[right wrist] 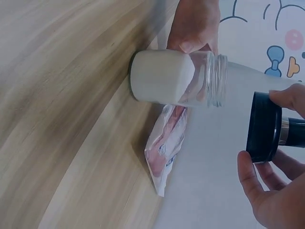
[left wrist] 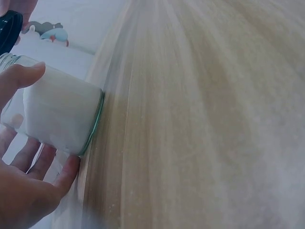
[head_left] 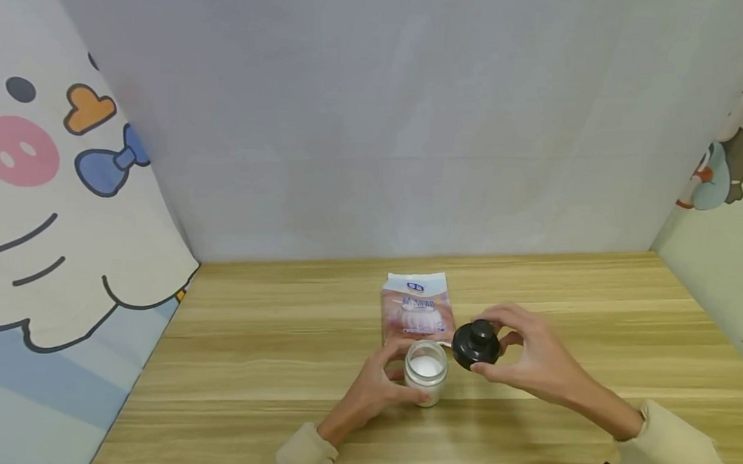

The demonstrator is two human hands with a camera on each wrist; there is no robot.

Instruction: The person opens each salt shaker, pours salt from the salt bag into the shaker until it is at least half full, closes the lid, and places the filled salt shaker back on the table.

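Observation:
A glass jar [head_left: 426,373] of white powder stands upright and uncovered on the table. My left hand [head_left: 380,385] grips it from the left, thumb on the near side and fingers round the far side. Powder fills most of the jar [right wrist: 164,76], up to below the threaded neck, in the right wrist view. My right hand [head_left: 531,356] holds a black lid [head_left: 475,344] with a round knob by its rim, to the right of the jar mouth and apart from it. In the left wrist view the lid [left wrist: 9,31] shows only in part.
A pink and white printed packet [head_left: 416,307] lies flat on the wooden table [head_left: 267,338] just behind the jar. A pale grey wall [head_left: 376,135] closes off the back, and panels with cartoon figures [head_left: 43,197] flank both sides.

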